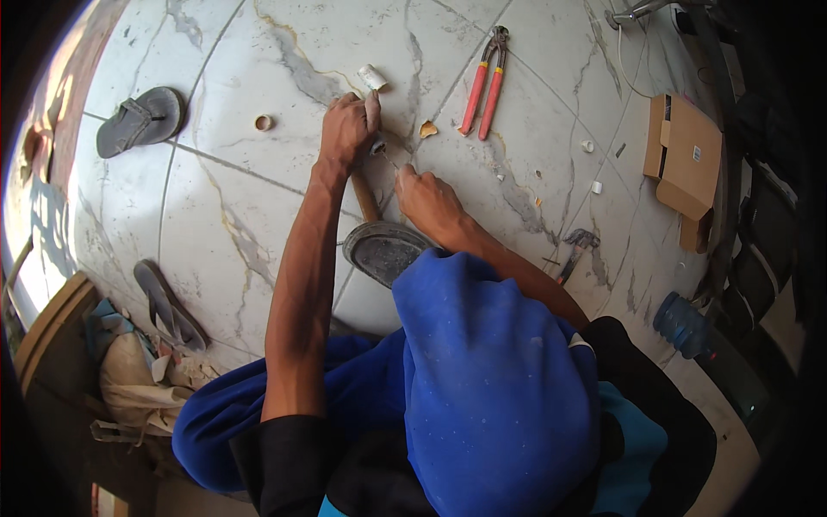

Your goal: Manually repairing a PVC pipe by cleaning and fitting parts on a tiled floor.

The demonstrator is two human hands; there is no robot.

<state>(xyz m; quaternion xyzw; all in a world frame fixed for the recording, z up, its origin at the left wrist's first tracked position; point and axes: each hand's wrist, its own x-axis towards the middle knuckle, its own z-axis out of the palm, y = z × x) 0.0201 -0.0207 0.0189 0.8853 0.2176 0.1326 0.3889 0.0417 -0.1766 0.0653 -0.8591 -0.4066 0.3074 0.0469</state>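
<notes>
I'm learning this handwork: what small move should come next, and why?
Perhaps steady the small part with the left hand: it sits right beside that hand, and the curled right hand is close by. Whether either hand grips it is unclear.

The small piece (377, 148) between left grip (350, 131) and right grip (425, 200) is too tiny to tell. A blue-clad knee (491, 345) hides part of a dark oval thing (383, 252); the right forearm (517, 267) covers the hammer (581, 239) handle's end.
</notes>
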